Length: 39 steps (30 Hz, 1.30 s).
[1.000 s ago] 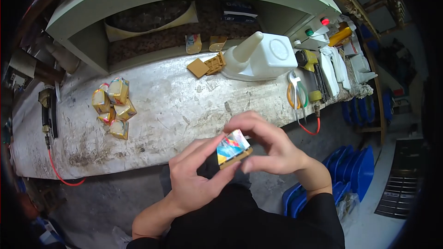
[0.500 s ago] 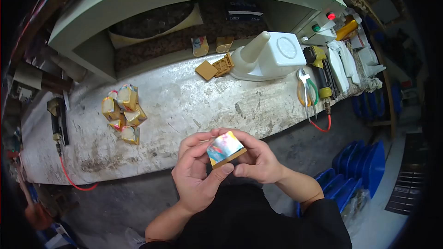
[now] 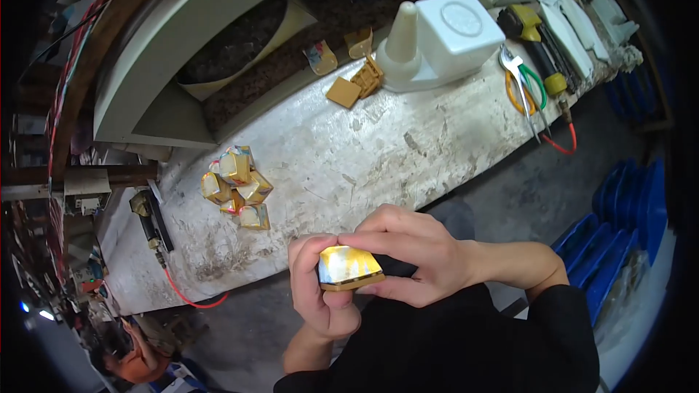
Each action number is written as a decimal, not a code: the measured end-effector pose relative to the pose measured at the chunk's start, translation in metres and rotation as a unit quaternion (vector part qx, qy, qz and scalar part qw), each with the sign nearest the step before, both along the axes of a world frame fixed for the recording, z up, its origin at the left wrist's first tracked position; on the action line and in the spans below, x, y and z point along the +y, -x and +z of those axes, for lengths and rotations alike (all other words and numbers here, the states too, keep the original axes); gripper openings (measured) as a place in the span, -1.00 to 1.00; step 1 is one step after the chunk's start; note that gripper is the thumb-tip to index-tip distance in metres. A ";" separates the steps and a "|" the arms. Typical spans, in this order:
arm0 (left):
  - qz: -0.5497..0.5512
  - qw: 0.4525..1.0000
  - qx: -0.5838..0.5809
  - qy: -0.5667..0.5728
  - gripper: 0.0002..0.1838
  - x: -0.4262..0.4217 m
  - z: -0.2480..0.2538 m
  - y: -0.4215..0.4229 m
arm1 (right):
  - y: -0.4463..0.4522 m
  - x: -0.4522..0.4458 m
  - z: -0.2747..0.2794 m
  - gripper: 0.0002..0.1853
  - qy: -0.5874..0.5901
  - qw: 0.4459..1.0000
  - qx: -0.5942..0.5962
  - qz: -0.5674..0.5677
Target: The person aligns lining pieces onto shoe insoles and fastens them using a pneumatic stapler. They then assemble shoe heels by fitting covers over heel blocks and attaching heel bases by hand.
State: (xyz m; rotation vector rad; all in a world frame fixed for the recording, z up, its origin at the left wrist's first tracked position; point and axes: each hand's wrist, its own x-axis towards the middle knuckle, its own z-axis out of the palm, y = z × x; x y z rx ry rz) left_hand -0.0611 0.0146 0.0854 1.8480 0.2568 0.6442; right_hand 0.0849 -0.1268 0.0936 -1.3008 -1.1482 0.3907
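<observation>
Near the bench's front edge I hold a small box-like piece (image 3: 348,265) with a shiny, multicoloured face and a flat gold-brown base. My left hand (image 3: 312,292) is closed around its left side, thumb under the base. From the right, my right hand (image 3: 422,256) grips it, fingers over the top and thumb at the lower edge. The fingers hide part of the piece. Several similar gold-sided pieces (image 3: 252,188) lie heaped on the bench to the left. Flat brown square plates (image 3: 344,92) rest farther back.
A white plastic bottle (image 3: 460,29) with a cone spout stands on the worn bench (image 3: 313,167). Scissors (image 3: 521,87) and a yellow-black air tool (image 3: 542,54) lie right; another air tool (image 3: 149,222) lies left. Blue bins (image 3: 619,240) stand on the floor. Another person (image 3: 138,364) is at lower left.
The held piece has turned in my hands, so a yellow-and-white face and the base's edge now show. My right hand has moved over its top. The view has swung and tilted.
</observation>
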 end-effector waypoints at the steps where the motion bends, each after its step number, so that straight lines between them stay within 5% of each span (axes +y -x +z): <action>1: 0.020 1.000 -0.007 0.007 -0.23 -0.005 -0.004 0.002 | 0.003 -0.001 -0.002 -0.33 0.001 1.000 0.009 -0.003; 9: 0.013 0.989 -0.005 0.147 -0.35 -0.003 -0.024 -0.002 | -0.008 -0.002 -0.026 -0.44 0.056 0.990 0.099 0.084; 10: -0.022 0.976 -0.007 0.217 -0.38 0.000 -0.020 -0.008 | -0.009 -0.008 -0.030 -0.48 0.085 0.921 0.363 0.115; 11: -0.056 0.958 -0.009 0.282 -0.40 0.004 -0.016 -0.009 | -0.009 -0.007 -0.035 -0.51 0.122 0.779 0.599 0.139; 16: 0.000 0.887 0.017 0.462 -0.43 0.023 -0.031 -0.001 | -0.013 0.007 -0.048 -0.58 0.180 0.718 0.649 0.175; 18: 0.249 0.955 0.126 0.097 -0.47 0.052 -0.053 0.006 | -0.022 0.006 -0.055 -0.54 0.218 0.830 0.511 0.048; 20: 0.313 0.912 0.159 -0.211 -0.51 0.076 -0.074 0.007 | -0.032 0.012 -0.060 -0.52 0.235 0.876 0.420 -0.026; 23: 0.342 0.903 0.130 -0.225 -0.44 0.086 -0.109 0.005 | -0.068 0.015 -0.051 -0.47 0.216 0.967 0.065 -0.118; 24: 0.346 0.901 0.127 -0.230 -0.43 0.084 -0.111 0.008 | -0.081 0.013 -0.040 -0.47 0.224 0.961 0.044 -0.157; 26: 0.392 0.875 0.133 -0.250 -0.43 0.079 -0.113 0.007 | -0.098 0.028 -0.026 -0.46 0.210 0.914 -0.249 -0.242; 30: 0.384 0.877 0.043 -0.285 -0.47 0.053 -0.081 -0.017 | -0.109 0.073 -0.014 -0.52 0.349 0.839 -0.333 -0.253; 33: 0.252 0.924 0.012 -0.287 -0.51 0.064 -0.055 -0.070 | -0.120 0.101 -0.042 -0.66 0.542 0.648 -0.482 -0.231; 37: 0.134 0.956 -0.039 -0.257 -0.54 0.095 -0.053 -0.176 | -0.142 0.099 -0.058 -0.73 0.458 0.666 -0.555 -0.195; 39: 0.100 0.944 0.085 -0.304 -0.53 0.103 -0.053 -0.214 | -0.136 0.092 -0.039 -0.75 0.443 0.686 -0.553 -0.165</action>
